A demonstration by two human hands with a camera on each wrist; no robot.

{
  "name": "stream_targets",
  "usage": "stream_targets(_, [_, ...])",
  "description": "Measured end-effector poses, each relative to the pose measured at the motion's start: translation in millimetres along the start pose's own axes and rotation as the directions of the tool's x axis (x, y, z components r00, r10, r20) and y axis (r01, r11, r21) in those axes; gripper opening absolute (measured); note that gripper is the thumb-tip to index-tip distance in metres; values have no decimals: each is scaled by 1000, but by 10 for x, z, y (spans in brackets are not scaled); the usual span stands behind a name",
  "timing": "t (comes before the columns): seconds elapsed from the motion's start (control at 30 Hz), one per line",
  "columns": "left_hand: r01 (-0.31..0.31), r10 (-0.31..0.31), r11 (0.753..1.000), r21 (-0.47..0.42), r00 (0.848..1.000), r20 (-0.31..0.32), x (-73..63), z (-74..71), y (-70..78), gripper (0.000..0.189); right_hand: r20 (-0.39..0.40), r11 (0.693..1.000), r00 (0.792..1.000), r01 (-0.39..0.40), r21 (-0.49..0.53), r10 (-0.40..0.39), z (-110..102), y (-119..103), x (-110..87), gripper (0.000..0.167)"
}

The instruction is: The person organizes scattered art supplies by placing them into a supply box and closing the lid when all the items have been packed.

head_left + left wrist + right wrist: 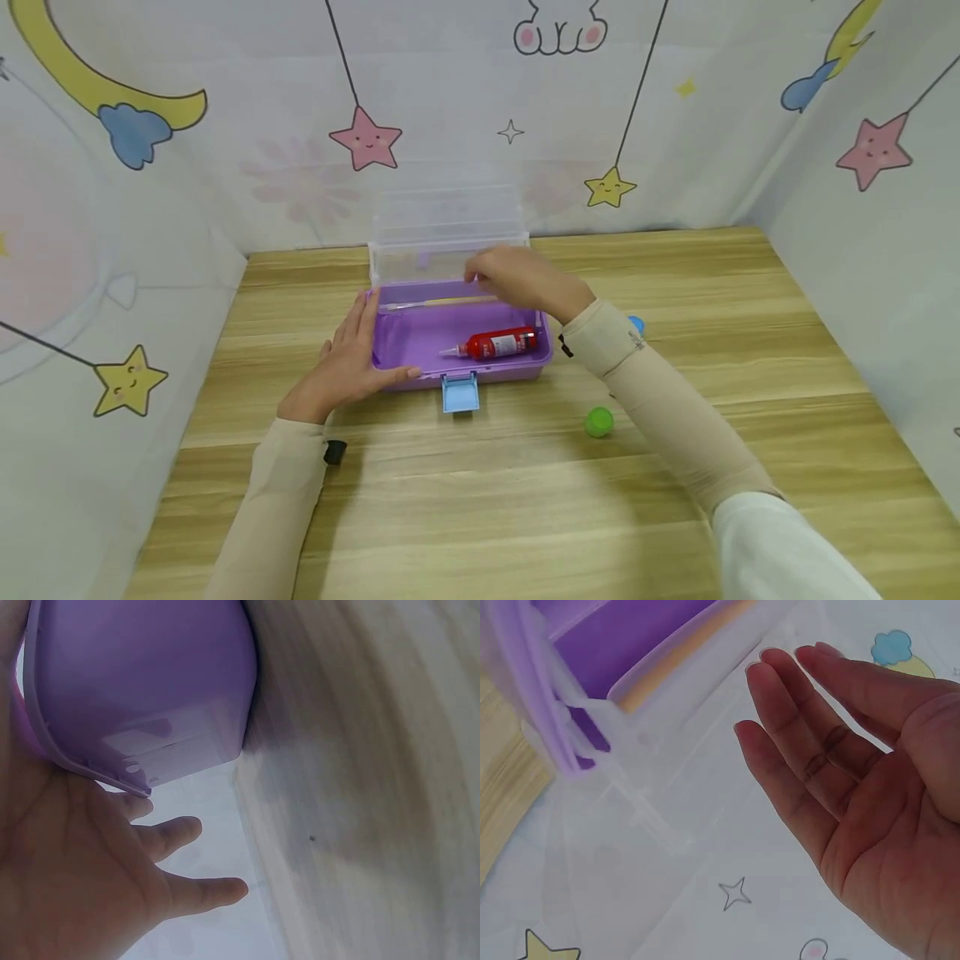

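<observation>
A purple box (412, 342) stands on the table with its clear lid (450, 215) tipped back behind it. Inside lie a red bottle (502, 342) with a pointed clear nozzle and, along the back, a slim brush (450, 302) with a yellow handle. My left hand (345, 362) rests against the box's left end, thumb reaching along the front rim; in the left wrist view, its fingers (176, 834) are spread. Over the back right of the box is my right hand (525, 279). The right wrist view shows its fingers (795, 742) loosely bent, near the lid, holding nothing.
A light blue latch (460, 393) hangs down at the box's front. To the right of the box are a small green round piece (599, 422) and a blue one (636, 325), partly hidden by the right forearm. Patterned white cloth (465, 100) surrounds the wooden table (450, 517).
</observation>
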State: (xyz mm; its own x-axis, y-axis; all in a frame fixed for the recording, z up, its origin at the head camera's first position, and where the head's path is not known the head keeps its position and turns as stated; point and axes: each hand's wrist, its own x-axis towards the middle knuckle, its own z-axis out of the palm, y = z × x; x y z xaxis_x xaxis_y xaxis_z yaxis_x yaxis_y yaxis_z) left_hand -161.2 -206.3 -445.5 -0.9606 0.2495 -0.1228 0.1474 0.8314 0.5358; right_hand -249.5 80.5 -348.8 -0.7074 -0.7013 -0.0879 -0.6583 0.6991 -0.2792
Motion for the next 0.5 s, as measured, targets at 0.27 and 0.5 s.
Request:
stream_targets(0.27, [-6, 6, 1000, 4, 1000, -7, -3, -9, 8, 132, -42, 998, 999, -26, 56, 29, -51, 91, -253, 28])
stream_targets(0.5, [-2, 2, 1000, 3, 1000, -1, -8, 4, 11, 132, -94, 998, 995, -14, 62, 20, -64, 177, -512, 28])
